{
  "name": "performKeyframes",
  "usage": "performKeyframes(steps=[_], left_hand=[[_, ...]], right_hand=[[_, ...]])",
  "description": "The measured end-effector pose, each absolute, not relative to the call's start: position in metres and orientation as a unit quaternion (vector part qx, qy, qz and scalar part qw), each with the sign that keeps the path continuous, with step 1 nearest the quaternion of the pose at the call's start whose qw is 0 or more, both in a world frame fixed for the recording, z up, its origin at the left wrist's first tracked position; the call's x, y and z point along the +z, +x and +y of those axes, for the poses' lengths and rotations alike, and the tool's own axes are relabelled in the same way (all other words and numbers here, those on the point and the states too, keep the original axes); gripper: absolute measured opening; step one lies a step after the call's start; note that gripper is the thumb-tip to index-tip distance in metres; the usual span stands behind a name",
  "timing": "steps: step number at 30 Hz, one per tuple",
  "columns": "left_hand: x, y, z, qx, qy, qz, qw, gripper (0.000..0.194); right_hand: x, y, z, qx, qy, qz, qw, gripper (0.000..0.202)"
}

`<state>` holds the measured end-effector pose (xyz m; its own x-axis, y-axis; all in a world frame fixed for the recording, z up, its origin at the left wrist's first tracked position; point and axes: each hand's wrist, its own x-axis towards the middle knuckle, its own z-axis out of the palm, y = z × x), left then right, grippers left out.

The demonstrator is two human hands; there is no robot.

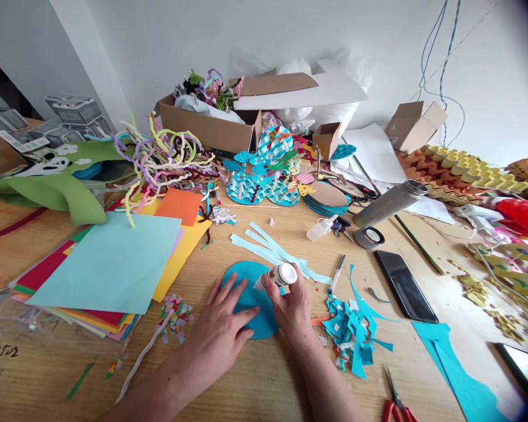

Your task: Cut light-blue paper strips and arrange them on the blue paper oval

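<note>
A round blue disc (250, 271) lies on the wooden table in front of me. My left hand (226, 322) rests on its left part, fingers spread out flat. In my right hand (294, 305) is a small white glue bottle (276, 275), tipped so that its nozzle points down to the left, close over the disc. Whether the nozzle touches the disc I cannot tell. Just beyond the disc lie several pale blue paper strips (264, 249). Blue paper scraps (352, 328) are heaped to the right of my right hand.
Coloured paper sheets (110, 264) are stacked at left, near tangled pipe cleaners (167, 158). Red-handled scissors (396, 401), a black phone (405, 287), a metal flask (389, 202) and another squeeze bottle (321, 228) stand or lie at right. Decorated blue discs (264, 181) and a cardboard box (211, 126) are behind.
</note>
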<state>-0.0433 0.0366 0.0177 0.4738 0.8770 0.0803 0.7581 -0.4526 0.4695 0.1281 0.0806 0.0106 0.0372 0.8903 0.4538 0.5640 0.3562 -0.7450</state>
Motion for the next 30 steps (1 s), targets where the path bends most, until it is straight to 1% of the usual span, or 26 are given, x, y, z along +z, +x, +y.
performKeyframes(steps=[30], left_hand=[[0.0198,-0.0431,0.0363,0.159,0.837,0.488,0.188,0.034]], right_hand=[[0.0072,0.1288,0.0811,0.143,-0.538,-0.691,0.461,0.015]])
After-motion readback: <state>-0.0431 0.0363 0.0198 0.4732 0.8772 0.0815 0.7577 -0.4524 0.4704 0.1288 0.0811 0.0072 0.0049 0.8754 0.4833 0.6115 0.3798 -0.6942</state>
